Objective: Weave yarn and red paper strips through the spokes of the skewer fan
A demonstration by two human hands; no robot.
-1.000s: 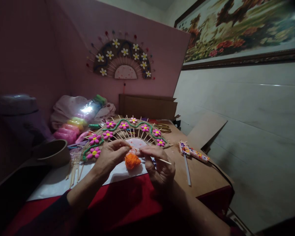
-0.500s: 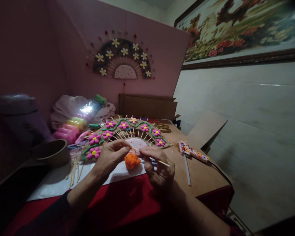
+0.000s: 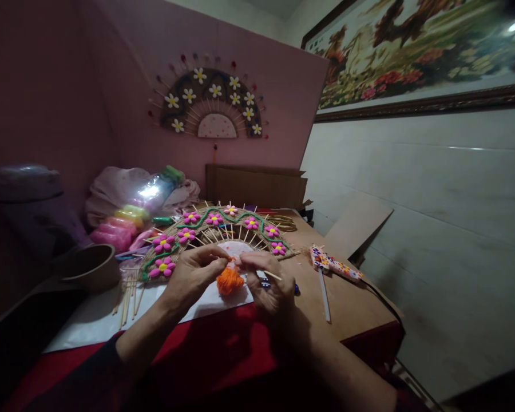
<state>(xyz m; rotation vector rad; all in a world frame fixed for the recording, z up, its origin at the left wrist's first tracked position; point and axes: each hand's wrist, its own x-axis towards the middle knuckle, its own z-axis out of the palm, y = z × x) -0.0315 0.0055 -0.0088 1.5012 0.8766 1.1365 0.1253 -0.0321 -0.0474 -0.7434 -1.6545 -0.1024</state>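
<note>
Your left hand (image 3: 193,274) and right hand (image 3: 268,286) meet over the middle of the desk (image 3: 356,303), close to its near edge. The left hand's grip is clenched on the top of an orange yarn tuft (image 3: 229,281), which hangs just below the fingertips, above a white sheet (image 3: 94,320) spread on the desk's left half. Your right hand's grip pinches a thin wooden skewer (image 3: 271,275); its free end pokes out to the right past your knuckles, and its other end runs toward the tuft, though you cannot tell whether it touches the yarn.

Just behind your hands lies a half-round fan of sticks (image 3: 223,229), trimmed with pink flowers and a green cord. Loose sticks (image 3: 126,294) lie at its left end on the sheet. A brown bowl (image 3: 90,266) sits at the desk's left edge, with bags of coloured material (image 3: 129,217) behind it in the far left corner. A flower-patterned glue gun (image 3: 335,266) rests toward the right edge, well apart from your hands. A second finished fan (image 3: 208,103) hangs on the pink wall.
</note>
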